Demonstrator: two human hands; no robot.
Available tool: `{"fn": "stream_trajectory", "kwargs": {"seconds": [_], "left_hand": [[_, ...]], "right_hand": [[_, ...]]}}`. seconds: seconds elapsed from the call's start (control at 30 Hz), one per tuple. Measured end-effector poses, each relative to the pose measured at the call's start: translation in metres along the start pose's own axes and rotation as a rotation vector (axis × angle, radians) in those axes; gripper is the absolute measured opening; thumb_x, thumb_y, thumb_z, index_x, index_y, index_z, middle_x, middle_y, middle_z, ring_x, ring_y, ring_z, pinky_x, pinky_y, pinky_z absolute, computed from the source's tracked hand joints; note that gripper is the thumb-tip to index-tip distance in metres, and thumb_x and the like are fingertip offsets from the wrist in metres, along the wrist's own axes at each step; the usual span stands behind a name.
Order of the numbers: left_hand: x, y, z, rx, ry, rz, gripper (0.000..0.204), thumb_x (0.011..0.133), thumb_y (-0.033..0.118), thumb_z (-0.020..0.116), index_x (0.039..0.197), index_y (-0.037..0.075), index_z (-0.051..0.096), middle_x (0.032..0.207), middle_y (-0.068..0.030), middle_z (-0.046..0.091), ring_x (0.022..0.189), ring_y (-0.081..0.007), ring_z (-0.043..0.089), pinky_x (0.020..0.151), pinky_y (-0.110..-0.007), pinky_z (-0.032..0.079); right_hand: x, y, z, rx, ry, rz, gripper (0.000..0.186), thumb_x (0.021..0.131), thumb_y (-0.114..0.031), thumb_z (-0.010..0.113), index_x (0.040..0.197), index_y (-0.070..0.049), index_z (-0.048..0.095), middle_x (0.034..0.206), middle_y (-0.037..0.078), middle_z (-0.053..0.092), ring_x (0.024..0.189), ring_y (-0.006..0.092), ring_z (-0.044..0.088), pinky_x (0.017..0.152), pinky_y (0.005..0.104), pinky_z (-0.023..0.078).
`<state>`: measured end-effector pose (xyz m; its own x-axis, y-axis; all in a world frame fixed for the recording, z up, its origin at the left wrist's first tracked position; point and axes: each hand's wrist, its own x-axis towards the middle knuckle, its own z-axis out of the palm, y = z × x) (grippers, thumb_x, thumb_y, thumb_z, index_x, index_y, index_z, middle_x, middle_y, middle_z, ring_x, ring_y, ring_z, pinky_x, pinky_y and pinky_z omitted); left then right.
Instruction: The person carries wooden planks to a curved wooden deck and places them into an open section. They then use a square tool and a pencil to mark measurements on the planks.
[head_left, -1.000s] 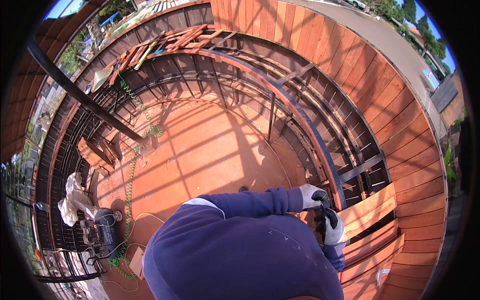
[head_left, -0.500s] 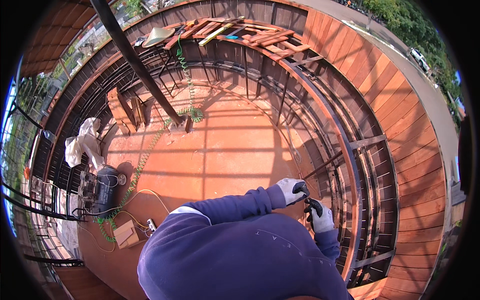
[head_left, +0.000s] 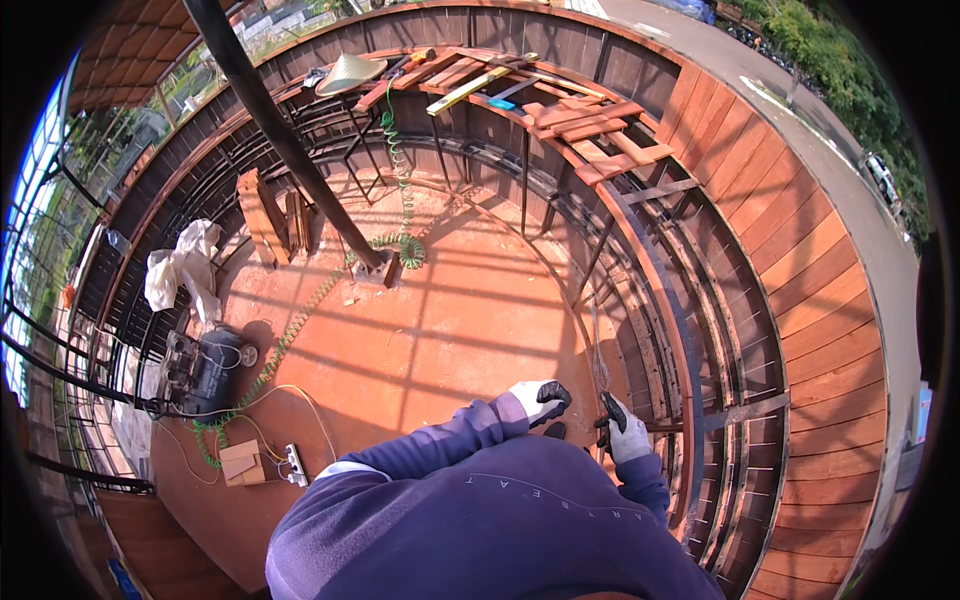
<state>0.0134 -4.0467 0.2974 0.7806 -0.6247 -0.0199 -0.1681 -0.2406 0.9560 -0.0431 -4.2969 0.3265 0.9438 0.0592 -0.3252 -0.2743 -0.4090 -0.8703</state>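
Both of my hands wear white gloves with black fingers, low in the head view just ahead of my dark blue sweatshirt. My left hand [head_left: 541, 400] is curled closed, and anything inside it is hidden. To its right, a small gap away, my right hand [head_left: 625, 432] has its fingers bent together with the thumb side upward. Something dark and thin may be in its pinch, but it blends with the black fingertips. The tip of a dark shoe [head_left: 556, 429] shows between them. Nearest to the right hand is the curved bench frame [head_left: 690, 400] of metal bars.
Planks [head_left: 590, 125] lie loose on the far bench frame, beside a conical straw hat [head_left: 350, 74]. A dark post [head_left: 290, 140] rises from the floor. At left stand an air compressor [head_left: 215, 370] with a green coiled hose [head_left: 300, 320], a power strip [head_left: 296, 464] and wood blocks [head_left: 243, 464].
My hands were together and have come apart, the left one moving leftward. The whole view has swung a little, so the surroundings appear shifted and tilted.
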Motion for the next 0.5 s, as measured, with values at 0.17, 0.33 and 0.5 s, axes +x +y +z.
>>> {"fn": "stream_trajectory", "kwargs": {"seconds": [0.17, 0.33, 0.5], "left_hand": [[0.056, 0.019, -0.045, -0.111, 0.092, -0.215, 0.023, 0.095, 0.02, 0.057, 0.11, 0.005, 0.064, 0.095, -0.0048, 0.066, 0.086, -0.0128, 0.061, 0.08, -0.029, 0.05], [0.069, -0.036, -0.094, -0.181, 0.316, -0.221, 0.024, 0.092, 0.019, 0.062, 0.111, 0.003, 0.064, 0.095, -0.0077, 0.067, 0.086, -0.0146, 0.063, 0.079, -0.03, 0.051], [0.102, -0.101, -0.182, -0.46, 0.528, -0.127, 0.018, 0.095, 0.013, 0.058, 0.107, 0.002, 0.065, 0.088, -0.0043, 0.065, 0.081, -0.0125, 0.061, 0.074, -0.028, 0.051]], "right_hand": [[0.116, -0.047, -0.027, -0.197, 0.062, -0.448, 0.043, 0.089, -0.002, 0.052, 0.13, -0.01, 0.057, 0.085, 0.013, 0.068, 0.071, 0.0232, 0.066, 0.07, 0.0335, 0.052], [0.213, -0.1, -0.029, -0.137, -0.21, -0.32, 0.035, 0.091, -0.009, 0.052, 0.125, -0.009, 0.061, 0.081, 0.012, 0.068, 0.071, 0.0229, 0.066, 0.07, 0.0341, 0.051], [0.321, -0.125, 0.023, -0.249, -0.334, -0.301, 0.044, 0.091, -0.011, 0.049, 0.135, -0.013, 0.053, 0.08, 0.012, 0.068, 0.066, 0.0232, 0.067, 0.064, 0.0359, 0.052]]}}
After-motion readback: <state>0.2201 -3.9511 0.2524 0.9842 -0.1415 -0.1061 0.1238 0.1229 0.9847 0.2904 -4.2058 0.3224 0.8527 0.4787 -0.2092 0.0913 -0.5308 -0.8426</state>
